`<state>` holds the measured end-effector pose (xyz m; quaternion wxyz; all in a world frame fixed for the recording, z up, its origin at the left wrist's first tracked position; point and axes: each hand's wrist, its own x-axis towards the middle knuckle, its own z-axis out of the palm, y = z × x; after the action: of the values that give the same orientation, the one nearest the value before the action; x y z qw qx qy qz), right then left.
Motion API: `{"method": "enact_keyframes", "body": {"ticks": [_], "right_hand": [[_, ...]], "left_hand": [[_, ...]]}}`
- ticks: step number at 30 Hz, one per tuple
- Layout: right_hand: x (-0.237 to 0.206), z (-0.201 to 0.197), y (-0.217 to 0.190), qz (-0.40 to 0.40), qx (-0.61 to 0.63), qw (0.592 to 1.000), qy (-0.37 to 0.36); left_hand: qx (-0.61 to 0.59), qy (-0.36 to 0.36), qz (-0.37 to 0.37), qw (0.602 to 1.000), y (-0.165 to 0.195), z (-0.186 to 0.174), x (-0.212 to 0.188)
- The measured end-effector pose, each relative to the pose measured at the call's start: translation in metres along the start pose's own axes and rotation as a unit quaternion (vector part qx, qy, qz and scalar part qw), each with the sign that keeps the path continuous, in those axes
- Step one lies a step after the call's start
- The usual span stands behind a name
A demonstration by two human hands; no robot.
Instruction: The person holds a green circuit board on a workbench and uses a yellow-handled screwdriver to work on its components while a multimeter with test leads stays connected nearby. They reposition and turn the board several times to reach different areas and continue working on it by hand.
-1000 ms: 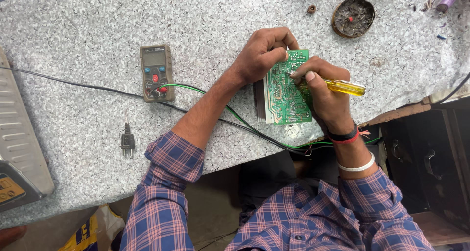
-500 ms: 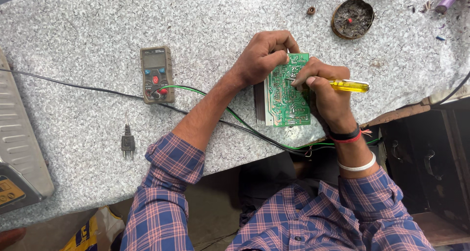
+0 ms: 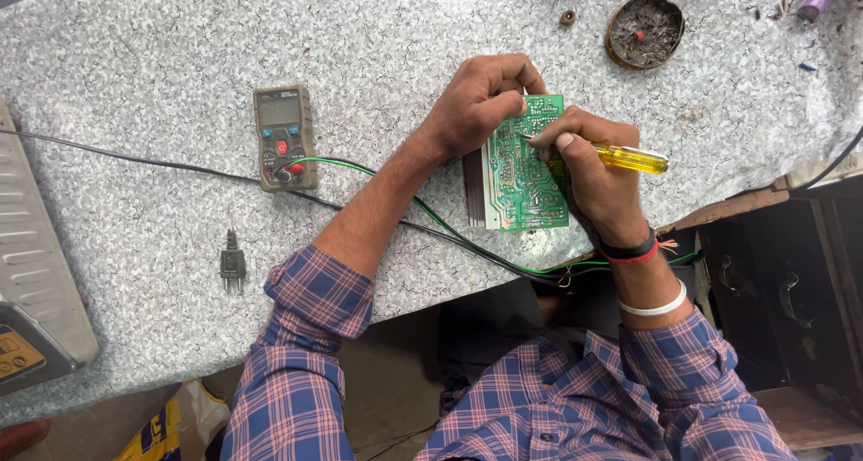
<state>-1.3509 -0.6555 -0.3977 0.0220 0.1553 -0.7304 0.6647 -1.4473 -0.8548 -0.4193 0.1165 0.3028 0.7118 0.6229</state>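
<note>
Right hand presses screwdriver onto circuit board.

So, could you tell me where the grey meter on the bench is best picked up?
Grip the meter across its two long sides, coming from above. It lies flat, face up, and both long edges are free; the leads leave its lower end, so avoid that end.

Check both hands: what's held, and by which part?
Left hand grips the green circuit board at its top edge. Right hand holds the screwdriver near the front of its yellow handle.
</note>
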Motion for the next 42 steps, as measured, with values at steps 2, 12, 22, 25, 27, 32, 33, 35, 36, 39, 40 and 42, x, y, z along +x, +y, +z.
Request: {"method": "enact_keyframes", "body": {"ticks": [2,12,22,25,27,32,33,35,36,39,40,42], "right_hand": [[-0.001,-0.003,0.0,0.008,0.015,1.0,-0.004],[0.004,-0.003,0.004,0.016,0.018,1.0,-0.019],[0.0,-0.005,0.004,0.004,0.008,1.0,-0.001],[-0.003,-0.012,0.002,0.001,0.011,1.0,-0.008],[-0.004,-0.014,0.001,-0.001,0.015,1.0,-0.018],[0.002,-0.007,0.001,-0.012,0.014,0.999,-0.029],[0.003,-0.005,0.001,-0.011,0.014,0.999,-0.03],[0.003,-0.001,0.001,0.011,0.026,0.999,-0.019],[0.003,0.0,0.001,0.022,0.032,0.999,-0.012],[0.003,0.004,0.005,0.014,0.006,1.0,0.003],[0.002,0.004,0.007,0.012,0.01,1.0,0.001],[-0.001,0.003,0.008,0.008,0.018,1.0,-0.003]], "left_hand": [[0.005,-0.001,-0.009,1.0,0.002,0.002,0.001],[-0.006,-0.006,-0.005,1.0,0.003,-0.006,0.001],[0.007,-0.004,0.002,1.0,-0.001,0.003,0.004],[-0.002,-0.007,0.001,1.0,0.001,0.008,0.005],[-0.014,-0.012,0.009,1.0,0.002,0.009,0.005],[0.012,-0.005,-0.002,1.0,0.001,0.001,0.002],[0.014,-0.006,-0.008,1.0,0.0,-0.001,0.001],[0.003,-0.005,0.023,1.0,-0.002,-0.004,0.001],[-0.003,-0.005,0.038,0.999,-0.003,-0.004,0.001],[-0.008,-0.009,-0.012,1.0,-0.007,-0.004,-0.001],[-0.012,-0.008,-0.002,1.0,-0.008,-0.003,-0.002],[-0.019,-0.006,0.019,1.0,-0.009,0.0,-0.004]]}}
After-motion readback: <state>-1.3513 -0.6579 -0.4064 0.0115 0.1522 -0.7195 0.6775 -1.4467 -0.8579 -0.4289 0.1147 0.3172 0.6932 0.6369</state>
